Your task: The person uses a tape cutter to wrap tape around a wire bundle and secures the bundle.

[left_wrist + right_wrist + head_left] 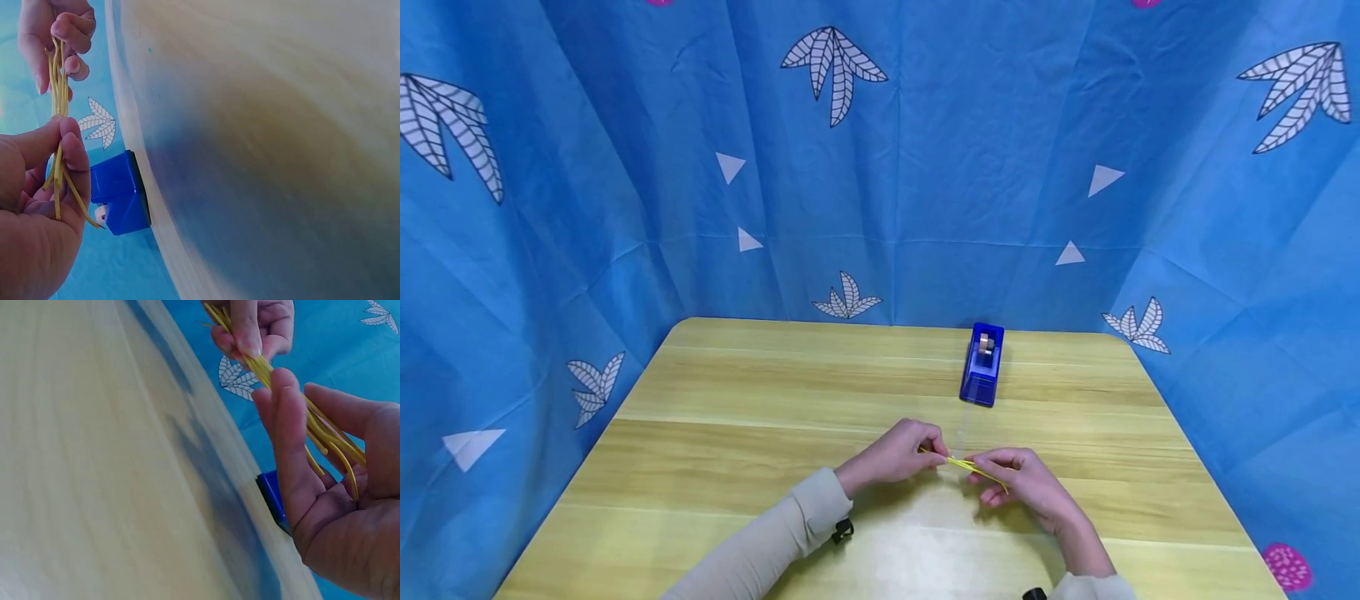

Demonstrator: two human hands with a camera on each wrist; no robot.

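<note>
A bundle of thin yellow strands (962, 463) stretches between the two hands above the table. My left hand (902, 450) pinches one end between thumb and forefinger; in the left wrist view loose strand ends (58, 181) hang past the grip. Toward the other end, my right hand (1026, 483) holds the bundle between thumb and fingers, and the strands fan out over its palm (337, 506). A faint clear strip (962, 429) runs from the blue tape dispenser (982, 364) down toward the hands. Whether it touches the strands cannot be made out.
The dispenser, with a small tape roll (986, 343), stands near the far edge of the light wooden table (760, 392). A blue curtain (970, 167) with leaf prints surrounds the table at the back and sides.
</note>
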